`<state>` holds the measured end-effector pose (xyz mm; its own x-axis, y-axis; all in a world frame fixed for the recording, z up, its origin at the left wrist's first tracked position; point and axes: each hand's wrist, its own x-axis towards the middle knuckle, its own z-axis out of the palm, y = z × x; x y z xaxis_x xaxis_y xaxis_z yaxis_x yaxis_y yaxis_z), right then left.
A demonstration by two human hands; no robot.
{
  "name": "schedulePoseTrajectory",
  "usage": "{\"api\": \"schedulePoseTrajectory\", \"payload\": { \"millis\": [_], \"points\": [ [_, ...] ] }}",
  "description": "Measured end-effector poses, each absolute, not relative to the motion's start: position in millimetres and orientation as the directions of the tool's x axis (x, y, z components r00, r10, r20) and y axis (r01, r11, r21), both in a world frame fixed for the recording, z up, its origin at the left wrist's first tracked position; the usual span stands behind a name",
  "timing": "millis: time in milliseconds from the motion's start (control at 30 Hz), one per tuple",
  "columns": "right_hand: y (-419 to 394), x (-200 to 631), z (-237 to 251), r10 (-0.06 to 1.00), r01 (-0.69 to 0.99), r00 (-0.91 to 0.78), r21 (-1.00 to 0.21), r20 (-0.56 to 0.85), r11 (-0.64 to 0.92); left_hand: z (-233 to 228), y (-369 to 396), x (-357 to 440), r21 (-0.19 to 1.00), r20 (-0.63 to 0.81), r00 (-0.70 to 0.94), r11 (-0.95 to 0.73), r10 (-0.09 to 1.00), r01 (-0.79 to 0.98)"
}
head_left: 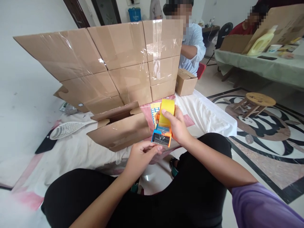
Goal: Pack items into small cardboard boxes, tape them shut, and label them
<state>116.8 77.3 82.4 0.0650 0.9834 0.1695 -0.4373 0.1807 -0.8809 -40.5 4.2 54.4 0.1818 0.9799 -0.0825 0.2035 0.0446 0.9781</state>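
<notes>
Head view, looking down past one person's two black-clad knees. Two bare hands meet at the centre. The right hand [178, 123] has its grip clamped around one handheld tape dispenser [166, 117] with a broad yellow roll and a blue-and-orange plastic frame, held up over the counter's near edge. The left hand [141, 155] is just below it, thumb and fingertips close together; whether that grip pinches the tape's end cannot be told.

On one counter [209, 110] draped in white cloth stand one tall brown cardboard wall [129, 77], its seams marking nine panels in three rows of three; one open, narrow brown cardboard box [121, 133] before it; and one small brown cardboard box [187, 83] beside its right end. One white perforated plastic paddle [67, 130] lies at left.

Beyond are three people, partly hidden, one round wooden stool [260, 99] and one pale yellow plastic bottle [261, 42] on a second cloth-covered counter [263, 71].
</notes>
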Motion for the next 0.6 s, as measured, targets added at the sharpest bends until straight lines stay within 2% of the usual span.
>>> {"api": "schedulePoseTrajectory", "payload": {
  "millis": [200, 600],
  "points": [
    [74, 112, 84, 0.993, -0.497, 0.08, -0.861, 0.082, 0.112, 46, 8, -44, 0.98, 0.03, 0.153, -0.059, 0.988, 0.19],
    [73, 105, 81, 0.992, -0.541, 0.08, -0.84, -0.099, -0.04, 54, 9, -45, 0.987, 0.05, 0.15, -0.071, 0.987, 0.142]
  ]
}}
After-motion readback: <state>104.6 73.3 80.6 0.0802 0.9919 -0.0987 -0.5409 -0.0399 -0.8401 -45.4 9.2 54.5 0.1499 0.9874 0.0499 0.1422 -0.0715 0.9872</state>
